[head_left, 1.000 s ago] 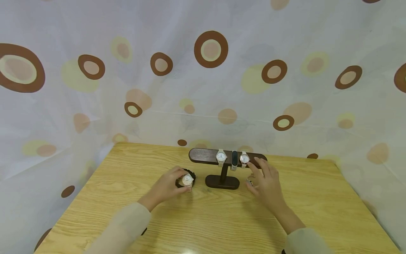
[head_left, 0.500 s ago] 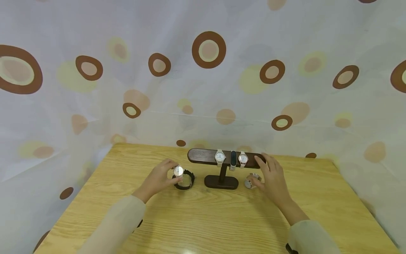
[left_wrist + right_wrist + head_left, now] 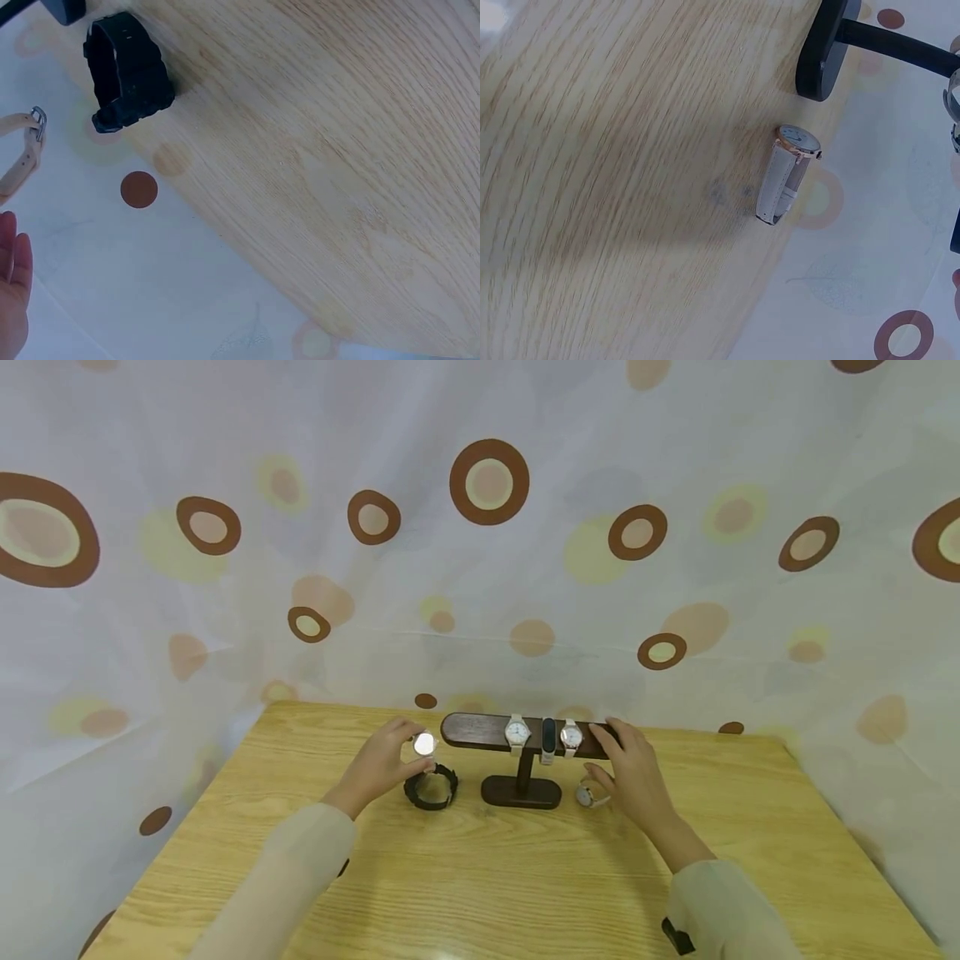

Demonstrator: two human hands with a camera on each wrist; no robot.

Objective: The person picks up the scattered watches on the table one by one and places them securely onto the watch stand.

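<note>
In the head view my left hand (image 3: 381, 760) pinches a round-dialled wristwatch (image 3: 424, 743), raised near the left end of the watch stand (image 3: 474, 731). Its pale strap and buckle (image 3: 36, 127) show in the left wrist view. Below it a black-strapped watch (image 3: 431, 806) rests on the table. My right hand (image 3: 637, 777) grips the right end of the stand's dark bar, fingers over the top and thumb lower. Under that hand lies a light-strapped watch (image 3: 784, 176). The bar carries a white-strapped watch (image 3: 517, 733), a fitness band (image 3: 548, 739) and another pale watch (image 3: 572, 737).
The stand's oval base (image 3: 520, 793) sits on the wooden table (image 3: 480, 877), towards its back edge. A spotted cloth (image 3: 480, 568) hangs behind the table and at both sides.
My left hand has lifted the wristwatch from within the black strap's loop, up and slightly left. My right hand has shifted from around the table watch to the bar's right end.
</note>
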